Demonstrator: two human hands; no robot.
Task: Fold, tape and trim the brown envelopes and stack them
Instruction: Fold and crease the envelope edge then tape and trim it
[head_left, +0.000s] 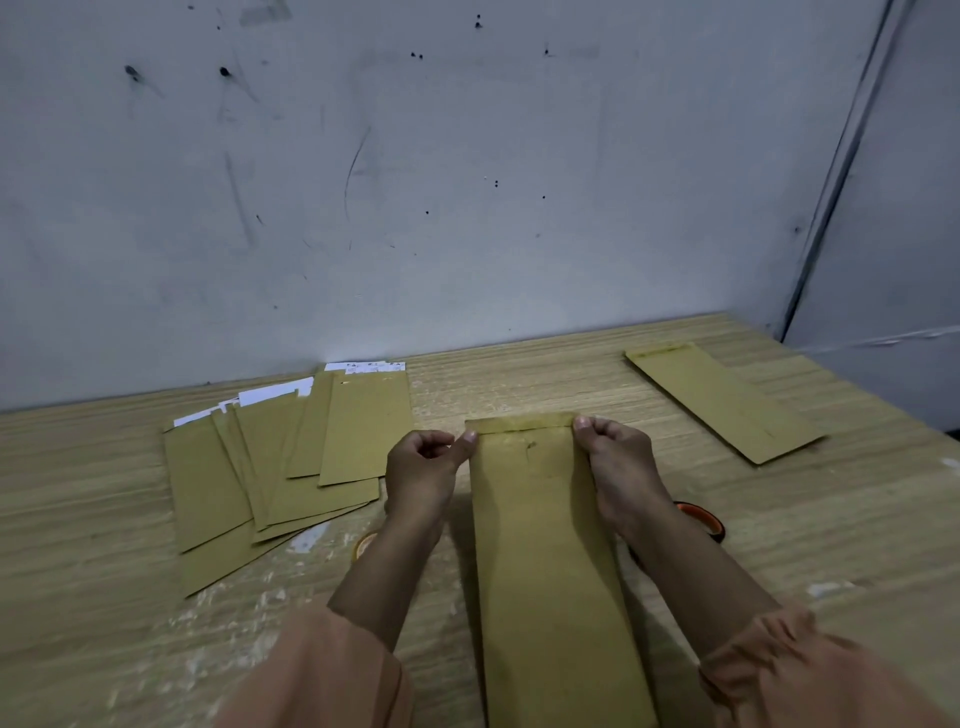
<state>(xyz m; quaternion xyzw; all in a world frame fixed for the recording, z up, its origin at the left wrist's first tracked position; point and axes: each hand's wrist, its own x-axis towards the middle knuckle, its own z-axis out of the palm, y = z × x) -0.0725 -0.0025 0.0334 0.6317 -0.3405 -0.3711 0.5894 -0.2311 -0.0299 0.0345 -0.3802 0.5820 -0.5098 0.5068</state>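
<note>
Both hands (423, 462) (618, 457) press envelope (540, 545) flap (522, 422) flat.

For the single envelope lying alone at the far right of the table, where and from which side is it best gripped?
Probably the near short end of the lone envelope, approached from the person's side. It lies flat and slanted on the table, nothing on it, with that end nearest the right hand; a thumb-over, fingers-under pinch suits it.

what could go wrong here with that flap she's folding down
The left hand and right hand pinch only the corners of the folded flap on the envelope, so its middle could spring up or crease crooked. The tape roll lies partly hidden under the right forearm; reaching for it means freeing one corner, which may let the flap shift.
</note>
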